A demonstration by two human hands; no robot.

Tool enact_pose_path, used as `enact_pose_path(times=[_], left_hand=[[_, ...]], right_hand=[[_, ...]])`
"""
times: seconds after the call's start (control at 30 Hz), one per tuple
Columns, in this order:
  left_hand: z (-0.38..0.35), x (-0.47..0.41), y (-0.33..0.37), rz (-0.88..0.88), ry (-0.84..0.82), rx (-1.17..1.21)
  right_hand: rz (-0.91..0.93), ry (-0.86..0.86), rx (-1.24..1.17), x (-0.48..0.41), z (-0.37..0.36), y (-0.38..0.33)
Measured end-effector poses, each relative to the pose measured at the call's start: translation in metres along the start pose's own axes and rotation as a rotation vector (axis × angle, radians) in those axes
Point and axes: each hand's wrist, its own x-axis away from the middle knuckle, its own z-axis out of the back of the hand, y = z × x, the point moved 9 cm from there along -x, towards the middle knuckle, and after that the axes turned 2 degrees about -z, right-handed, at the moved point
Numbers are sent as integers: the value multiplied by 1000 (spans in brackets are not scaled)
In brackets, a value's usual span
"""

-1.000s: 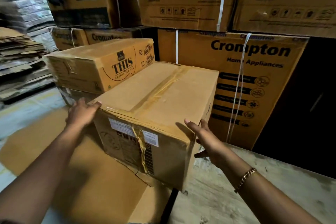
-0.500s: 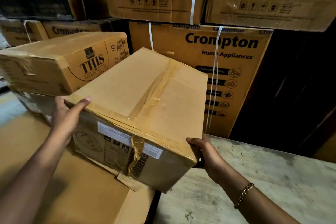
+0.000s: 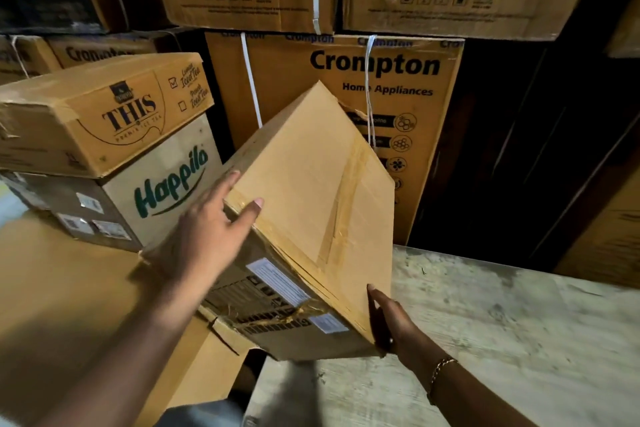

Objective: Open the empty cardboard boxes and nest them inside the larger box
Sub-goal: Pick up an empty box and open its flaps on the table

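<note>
Taped box (image 3: 311, 191): closed, brown tape down the top seam, held up btwn both your hands and tilted hard, far corner high, near-right corner low. White shipping label (image 3: 277, 281) and a torn tape strip on the near end face. Low end hangs over the gap where the cardboard sheet (image 3: 62, 288) meets the worktop (image 3: 502, 322); can't tell if it touches either.

Left hand (image 3: 211, 232): clamped on the upper-left near corner, thumb laid over onto the top face, fingers (image 3: 228, 180) stretched along the left side. Grasping the box, not released.

Right hand (image 3: 391, 326): at the low near-right corner, thumb up along the edge, the other fingers wrapped round the right side (mostly hidden behind the box). Grasping too. Bracelet (image 3: 440, 374) on that wrist.

Surroundings:
- "THIS" iced-tea box (image 3: 104, 114) stacked on a "Happilo" box (image 3: 166, 184), just left of the taped box, both sitting on the sheet.
- "Crompton" box (image 3: 374, 80) w/ white straps directly behind, more strapped cartons stacked above it.
- Worktop surface pale, scuffed, on the right.

Some motion blur on arms and near edges.
</note>
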Motion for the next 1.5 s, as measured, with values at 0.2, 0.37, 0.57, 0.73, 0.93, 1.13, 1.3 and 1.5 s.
enact_pose_path(times=[0.2, 0.37, 0.57, 0.73, 0.93, 1.13, 1.3, 1.5], left_hand=[[-34, 32, 76, -224, 34, -238], [-77, 65, 134, -383, -79, -385], [-151, 120, 185, -466, -341, -397], [-149, 105, 185, -548, -398, -248], [-76, 22, 36, 106, -151, -233], [-101, 28, -24, 524, -277, 492], [-120, 27, -35, 559, -385, 788], [-122, 25, -14, 363, -410, 799]], right_hand=[[8, -15, 67, 16, 26, 6], [251, -121, 20, 65, 33, -56], [555, -120, -40, 121, 62, -136], [599, -90, 2, 123, 84, -137], [508, -52, 52, 113, 84, -126], [402, 7, -38, 102, 79, -129], [406, 128, -121, 95, 78, -127], [478, 246, -102, 102, 97, -123]])
